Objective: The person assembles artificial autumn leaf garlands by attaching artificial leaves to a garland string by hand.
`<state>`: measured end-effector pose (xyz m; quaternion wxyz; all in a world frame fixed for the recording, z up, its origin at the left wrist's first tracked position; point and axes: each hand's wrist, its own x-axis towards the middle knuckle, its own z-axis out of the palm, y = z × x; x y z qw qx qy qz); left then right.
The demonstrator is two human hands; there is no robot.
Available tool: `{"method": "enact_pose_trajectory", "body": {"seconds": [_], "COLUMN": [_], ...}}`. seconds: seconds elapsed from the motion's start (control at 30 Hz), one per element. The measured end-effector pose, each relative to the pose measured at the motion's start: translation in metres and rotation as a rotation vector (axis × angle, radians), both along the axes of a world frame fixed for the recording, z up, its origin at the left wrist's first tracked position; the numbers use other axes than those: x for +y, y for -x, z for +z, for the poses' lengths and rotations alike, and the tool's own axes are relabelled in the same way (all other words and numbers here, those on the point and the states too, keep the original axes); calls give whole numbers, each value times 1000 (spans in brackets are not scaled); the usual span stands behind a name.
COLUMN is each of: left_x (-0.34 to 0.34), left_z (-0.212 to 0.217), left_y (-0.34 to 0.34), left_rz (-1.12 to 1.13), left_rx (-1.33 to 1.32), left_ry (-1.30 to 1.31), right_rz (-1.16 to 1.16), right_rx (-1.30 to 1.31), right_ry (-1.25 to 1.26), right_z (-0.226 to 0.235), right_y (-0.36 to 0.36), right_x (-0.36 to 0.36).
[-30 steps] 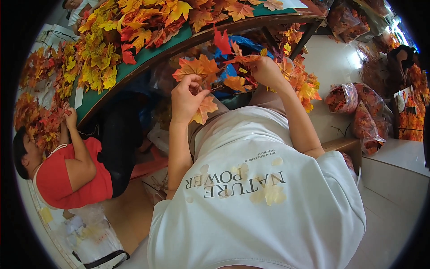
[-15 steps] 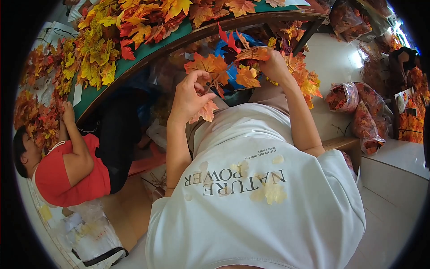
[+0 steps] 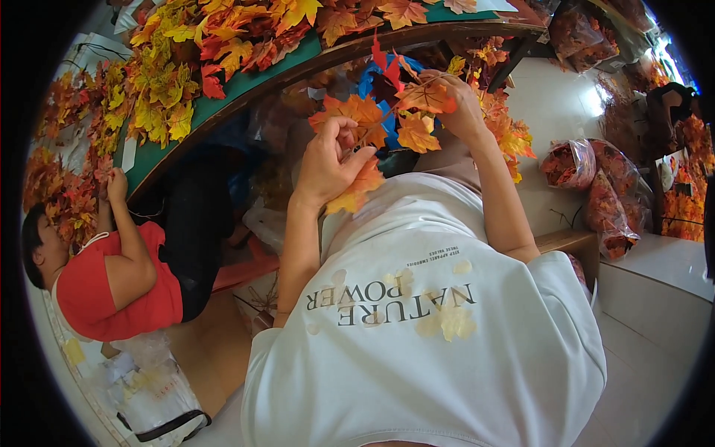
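Above my lap is a spray of artificial maple leaves [image 3: 417,132], orange, yellow and red, on a thin stem between my hands. My left hand [image 3: 328,165] is closed, thumb and fingers pinching the stem; one orange leaf [image 3: 348,110] stands above it and an orange-yellow leaf [image 3: 359,186] hangs below. My right hand [image 3: 458,110] grips the spray's other end, beside an orange leaf [image 3: 426,95]; its fingertips are partly hidden. A red leaf [image 3: 387,65] points up from the spray. More orange leaves [image 3: 510,141] hang beyond my right wrist.
A green-topped table [image 3: 190,127] heaped with yellow and orange leaves [image 3: 160,89] curves across the front. A co-worker in a red top [image 3: 123,283] sits at the left, hands at leaves. Clear bags of leaves [image 3: 612,212] stand at right, near a cardboard box [image 3: 573,244].
My left hand has shifted slightly right, with the leaf below it turning and moving right. My right hand has moved slightly, and the leaf beside it has turned to face me more.
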<state>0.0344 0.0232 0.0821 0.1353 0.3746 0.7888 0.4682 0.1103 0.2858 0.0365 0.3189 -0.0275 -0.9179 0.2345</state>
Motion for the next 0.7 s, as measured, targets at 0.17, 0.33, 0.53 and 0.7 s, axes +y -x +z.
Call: {"method": "enact_pose_trajectory", "body": {"seconds": [0.17,0.33,0.53,0.7], "left_x": [13,14,10,3], "left_z": [0,2,-19,-37], "left_y": [-12,-12,-8,-5], "left_rz": [96,44,-75,-348], "left_rx": [400,640,174,-1039], "left_ry": [88,89,63,-428], "right_rz": [-14,-70,74,158], "right_rx": [18,14,-20,-398], "right_ry": [-48,-240,-167,137], "right_z": [6,6,3,2], "right_y": [-4,-6,-4,-3], "right_x": [-1,1,6,-2]}}
